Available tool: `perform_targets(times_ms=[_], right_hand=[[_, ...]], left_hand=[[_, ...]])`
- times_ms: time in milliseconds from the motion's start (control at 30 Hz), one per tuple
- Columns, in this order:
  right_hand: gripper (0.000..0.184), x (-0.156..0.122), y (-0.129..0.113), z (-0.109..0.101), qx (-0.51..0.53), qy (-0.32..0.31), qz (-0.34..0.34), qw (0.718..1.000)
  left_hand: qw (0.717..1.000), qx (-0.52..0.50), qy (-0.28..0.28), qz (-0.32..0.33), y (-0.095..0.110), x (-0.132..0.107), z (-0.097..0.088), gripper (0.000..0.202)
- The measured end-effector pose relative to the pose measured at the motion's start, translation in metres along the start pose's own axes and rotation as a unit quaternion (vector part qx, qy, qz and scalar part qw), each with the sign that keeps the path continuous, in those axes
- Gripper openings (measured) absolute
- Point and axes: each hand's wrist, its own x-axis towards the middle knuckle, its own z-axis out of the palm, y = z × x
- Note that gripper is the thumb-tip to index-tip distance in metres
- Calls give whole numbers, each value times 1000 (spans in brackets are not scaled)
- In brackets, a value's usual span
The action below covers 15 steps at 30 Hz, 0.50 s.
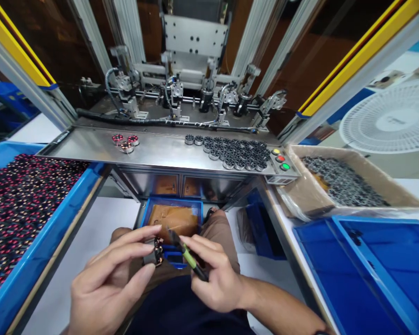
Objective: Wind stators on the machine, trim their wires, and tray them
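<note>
My left hand (115, 279) pinches a small motor stator (152, 252), grey on its side with copper windings, between thumb and fingertips above my lap. My right hand (218, 272) is closed around a slim hand tool (188, 258) with a green-and-black handle and a dark, narrow tip. The tip points up and left, close to the stator but apart from it; its exact kind is unclear. Beyond the hands, a few wound stators (126, 146) with red and copper wire sit on the metal ledge (164, 151). Several dark stator cores (235, 151) stand grouped on its right.
At left is a blue bin (38, 258) full of wound stators. A lined carton (335, 209) of grey cores and blue trays (338, 274) stand at right. Behind the ledge is a machine with clamps (176, 90). A button box (281, 160) and white fan (393, 118) are nearby.
</note>
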Motion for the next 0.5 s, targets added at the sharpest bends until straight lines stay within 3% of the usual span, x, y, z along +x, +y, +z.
perform_targets(times_ms=[100, 200, 300, 500], right_hand=[[70, -1, -4, -10, 1, -8, 63, 998], [76, -4, -12, -21, 23, -40, 98, 994], [79, -7, -23, -31, 57, -79, 117, 988], [78, -4, -42, -40, 143, -146, 146, 968]], left_hand=[[995, 42, -21, 86, -3, 6, -5, 42], [981, 135, -5, 142, -6, 12, -8, 55], [960, 223, -1, 171, -5, 17, -8, 45], [922, 302, -24, 240, -4, 23, -8, 27]])
